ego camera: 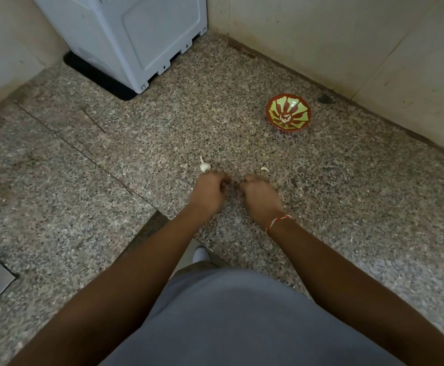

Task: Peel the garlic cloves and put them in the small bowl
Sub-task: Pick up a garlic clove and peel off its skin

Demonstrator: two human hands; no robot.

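Both hands, left hand [210, 187] and right hand [258, 192], curled together near garlic bulb [204, 166], contents hidden; pinch skin off gently, then carry clove to small bowl [288, 112].

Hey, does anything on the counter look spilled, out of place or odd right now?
Nothing looks spilled or damaged. A garlic bulb and a loose pale piece lie on the granite counter, apart from the small bowl.

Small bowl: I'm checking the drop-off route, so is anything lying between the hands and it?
Nothing visible. Bare speckled counter lies between the right hand and the small bowl; one garlic scrap sits just beyond the knuckles.
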